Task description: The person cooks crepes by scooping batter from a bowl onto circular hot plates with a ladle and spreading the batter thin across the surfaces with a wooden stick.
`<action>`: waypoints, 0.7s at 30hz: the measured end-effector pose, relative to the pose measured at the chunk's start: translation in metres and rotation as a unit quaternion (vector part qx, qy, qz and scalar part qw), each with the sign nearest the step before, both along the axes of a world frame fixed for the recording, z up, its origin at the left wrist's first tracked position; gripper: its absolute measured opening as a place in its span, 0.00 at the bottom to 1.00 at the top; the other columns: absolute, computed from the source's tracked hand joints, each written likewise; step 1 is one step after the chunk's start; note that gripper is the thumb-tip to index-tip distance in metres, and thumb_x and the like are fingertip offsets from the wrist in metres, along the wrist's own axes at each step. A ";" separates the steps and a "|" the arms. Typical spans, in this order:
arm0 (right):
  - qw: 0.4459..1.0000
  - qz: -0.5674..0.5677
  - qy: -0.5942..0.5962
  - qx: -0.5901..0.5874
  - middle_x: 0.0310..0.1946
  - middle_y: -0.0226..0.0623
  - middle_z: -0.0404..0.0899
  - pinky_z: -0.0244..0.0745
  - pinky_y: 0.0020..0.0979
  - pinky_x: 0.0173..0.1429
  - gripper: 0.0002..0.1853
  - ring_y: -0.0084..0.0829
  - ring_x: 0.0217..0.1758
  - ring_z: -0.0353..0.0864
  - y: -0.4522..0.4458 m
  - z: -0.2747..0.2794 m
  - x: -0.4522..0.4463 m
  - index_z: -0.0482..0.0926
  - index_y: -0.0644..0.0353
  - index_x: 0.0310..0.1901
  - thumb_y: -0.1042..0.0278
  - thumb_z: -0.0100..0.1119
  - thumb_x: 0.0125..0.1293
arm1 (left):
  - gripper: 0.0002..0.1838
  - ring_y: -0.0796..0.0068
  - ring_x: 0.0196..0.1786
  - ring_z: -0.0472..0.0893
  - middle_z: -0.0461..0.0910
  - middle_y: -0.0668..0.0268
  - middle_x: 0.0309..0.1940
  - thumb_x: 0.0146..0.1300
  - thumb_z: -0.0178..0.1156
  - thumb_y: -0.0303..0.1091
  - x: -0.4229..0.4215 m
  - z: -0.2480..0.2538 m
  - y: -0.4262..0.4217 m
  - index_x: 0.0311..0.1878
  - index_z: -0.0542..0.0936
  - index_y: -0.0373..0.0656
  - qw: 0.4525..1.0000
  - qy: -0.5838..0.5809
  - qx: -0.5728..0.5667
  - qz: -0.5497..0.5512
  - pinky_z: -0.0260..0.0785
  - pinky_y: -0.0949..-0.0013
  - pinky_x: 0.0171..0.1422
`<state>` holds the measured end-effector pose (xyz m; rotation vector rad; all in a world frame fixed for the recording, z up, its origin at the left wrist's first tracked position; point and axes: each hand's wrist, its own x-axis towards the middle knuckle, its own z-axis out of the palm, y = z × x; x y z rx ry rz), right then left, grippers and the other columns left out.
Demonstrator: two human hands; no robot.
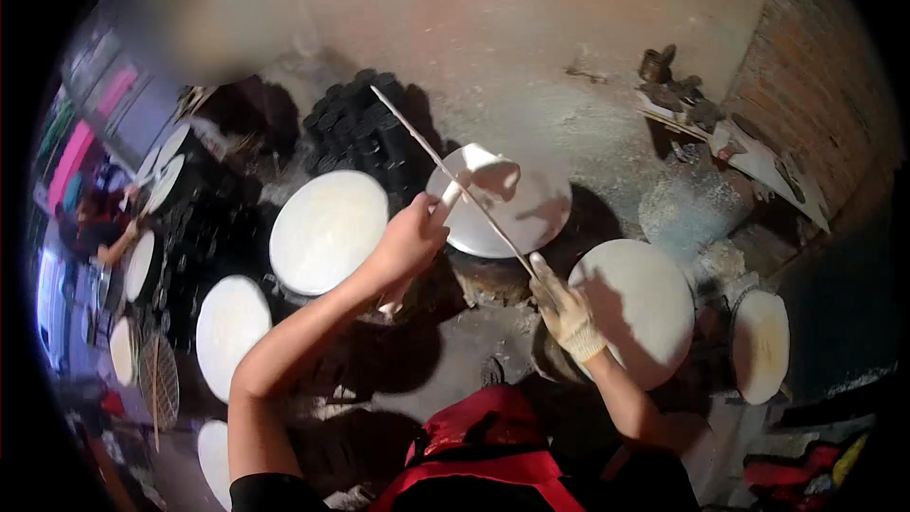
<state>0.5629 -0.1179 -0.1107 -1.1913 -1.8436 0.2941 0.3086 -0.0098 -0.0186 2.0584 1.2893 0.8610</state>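
My bare left hand (409, 239) is wrapped round the handle of a white, cup-headed ladle (493, 177). The ladle's head is over a round griddle (536, 218), which sits on a stove-like base. In my gloved right hand (565, 311) is the lower end of a long thin stick (413, 131). The stick slants up and left, crossing in front of the ladle; I cannot tell whether they touch. Beside my right hand is a pale round top (654, 308), partly in shadow. Another pale round top (330, 228) lies left of the griddle.
Black cylindrical blocks (355, 128) are stacked against the wall. More pale rounds (232, 332) stand at left, near a round wire rack (161, 384). Another person (100, 228) works at far left. At right are a pale round (761, 346) and a cluttered board (773, 171).
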 end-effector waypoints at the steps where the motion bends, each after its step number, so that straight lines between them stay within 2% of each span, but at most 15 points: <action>1: 0.999 -0.028 -0.014 -0.029 0.51 0.47 0.75 0.75 0.33 0.47 0.21 0.46 0.49 0.79 0.017 0.008 0.009 0.68 0.64 0.60 0.63 0.46 0.69 | 0.17 0.41 0.39 0.76 0.77 0.43 0.32 0.55 0.57 0.31 0.022 0.015 0.015 0.46 0.67 0.36 0.998 0.057 0.003 -0.015 0.67 0.51 0.42; 2: 0.996 -0.056 -0.026 -0.060 0.53 0.46 0.74 0.75 0.33 0.47 0.21 0.45 0.49 0.79 0.036 0.014 0.020 0.68 0.63 0.60 0.65 0.47 0.68 | 0.17 0.43 0.38 0.76 0.77 0.46 0.30 0.52 0.58 0.28 0.041 0.009 0.035 0.46 0.67 0.36 0.993 0.098 0.059 -0.033 0.67 0.50 0.41; 5: 0.983 -0.133 0.009 -0.126 0.58 0.41 0.72 0.72 0.32 0.54 0.23 0.39 0.55 0.76 0.062 0.006 0.046 0.68 0.58 0.62 0.72 0.50 0.65 | 0.15 0.44 0.38 0.77 0.77 0.47 0.29 0.50 0.55 0.25 0.083 0.006 0.062 0.43 0.68 0.38 0.982 0.172 0.063 -0.054 0.69 0.51 0.43; 6: 0.977 -0.158 0.034 -0.142 0.59 0.39 0.72 0.71 0.31 0.57 0.24 0.37 0.57 0.75 0.071 -0.005 0.054 0.68 0.56 0.62 0.74 0.52 0.63 | 0.15 0.45 0.38 0.77 0.77 0.47 0.30 0.50 0.55 0.24 0.095 0.002 0.069 0.43 0.69 0.37 0.982 0.186 0.016 -0.044 0.69 0.51 0.44; 7: 0.943 -0.120 0.231 -0.205 0.50 0.34 0.75 0.72 0.27 0.47 0.24 0.30 0.48 0.77 0.078 -0.039 0.060 0.69 0.50 0.63 0.74 0.52 0.64 | 0.14 0.45 0.37 0.78 0.78 0.47 0.30 0.49 0.56 0.24 0.102 -0.012 0.081 0.41 0.71 0.36 0.985 0.166 0.027 -0.047 0.70 0.53 0.42; 8: 0.865 -0.101 0.429 -0.238 0.41 0.30 0.79 0.73 0.23 0.37 0.24 0.24 0.38 0.78 0.085 -0.072 0.066 0.69 0.44 0.63 0.73 0.52 0.65 | 0.13 0.46 0.36 0.78 0.78 0.48 0.30 0.49 0.56 0.25 0.108 -0.030 0.092 0.40 0.72 0.35 0.987 0.147 0.037 -0.049 0.70 0.54 0.41; 10: 0.776 -0.125 0.505 -0.355 0.31 0.25 0.77 0.69 0.19 0.27 0.24 0.17 0.27 0.74 0.065 -0.075 0.065 0.69 0.40 0.63 0.71 0.52 0.66 | 0.12 0.47 0.35 0.79 0.79 0.48 0.29 0.49 0.58 0.26 0.119 -0.050 0.104 0.38 0.73 0.35 0.996 0.071 -0.016 -0.047 0.71 0.56 0.40; 11: 0.693 -0.111 0.586 -0.406 0.25 0.20 0.69 0.61 0.17 0.20 0.23 0.13 0.20 0.64 0.051 -0.069 0.058 0.69 0.39 0.63 0.69 0.53 0.67 | 0.11 0.47 0.34 0.79 0.79 0.48 0.29 0.48 0.58 0.27 0.125 -0.061 0.109 0.37 0.74 0.34 0.998 0.033 -0.044 -0.042 0.72 0.57 0.39; 12: 0.672 -0.083 0.637 -0.368 0.26 0.20 0.70 0.62 0.17 0.21 0.23 0.13 0.20 0.64 0.040 -0.082 0.047 0.69 0.38 0.63 0.68 0.53 0.67 | 0.13 0.55 0.27 0.81 0.79 0.50 0.24 0.48 0.60 0.28 0.130 -0.081 0.120 0.37 0.75 0.33 0.997 -0.001 -0.073 -0.038 0.73 0.62 0.33; 14: 0.700 -0.074 0.660 -0.264 0.30 0.23 0.72 0.67 0.19 0.26 0.24 0.17 0.25 0.69 0.036 -0.155 0.026 0.67 0.41 0.64 0.68 0.53 0.67 | 0.15 0.66 0.21 0.80 0.79 0.53 0.21 0.49 0.59 0.29 0.144 -0.112 0.137 0.39 0.76 0.30 0.982 -0.024 -0.188 0.016 0.73 0.65 0.28; 15: 0.798 -0.168 0.538 -0.211 0.32 0.26 0.73 0.69 0.22 0.29 0.23 0.22 0.28 0.72 0.038 -0.156 0.015 0.68 0.43 0.64 0.68 0.53 0.66 | 0.15 0.70 0.18 0.79 0.79 0.54 0.20 0.49 0.58 0.30 0.150 -0.130 0.146 0.39 0.77 0.29 0.976 -0.050 -0.211 0.028 0.72 0.66 0.25; 16: 0.867 -0.258 0.397 -0.153 0.34 0.30 0.75 0.71 0.26 0.33 0.23 0.27 0.31 0.74 0.043 -0.153 -0.001 0.68 0.46 0.63 0.67 0.54 0.66 | 0.16 0.74 0.16 0.78 0.79 0.56 0.19 0.50 0.57 0.30 0.155 -0.138 0.151 0.39 0.77 0.28 0.968 -0.075 -0.235 0.040 0.71 0.68 0.22; 17: 0.904 -0.341 0.241 -0.091 0.36 0.34 0.76 0.73 0.29 0.36 0.23 0.32 0.34 0.76 0.046 -0.152 -0.012 0.69 0.48 0.63 0.66 0.54 0.66 | 0.13 0.64 0.20 0.80 0.79 0.54 0.19 0.51 0.57 0.31 0.159 -0.145 0.159 0.37 0.78 0.31 0.968 -0.054 -0.242 0.046 0.73 0.64 0.27; 20: 0.890 -0.436 0.074 -0.115 0.40 0.47 0.77 0.70 0.40 0.50 0.22 0.48 0.44 0.76 0.056 -0.202 -0.031 0.69 0.55 0.61 0.62 0.53 0.66 | 0.12 0.54 0.25 0.80 0.78 0.51 0.21 0.50 0.59 0.30 0.159 -0.195 0.193 0.37 0.77 0.35 0.999 0.003 0.023 0.029 0.72 0.59 0.33; 21: 0.858 -0.427 0.162 -0.233 0.42 0.54 0.76 0.67 0.45 0.53 0.22 0.55 0.45 0.74 0.072 -0.173 -0.033 0.70 0.56 0.59 0.58 0.52 0.66 | 0.11 0.47 0.31 0.78 0.78 0.50 0.26 0.49 0.58 0.26 0.159 -0.186 0.195 0.38 0.77 0.38 0.999 -0.032 0.029 0.022 0.70 0.54 0.37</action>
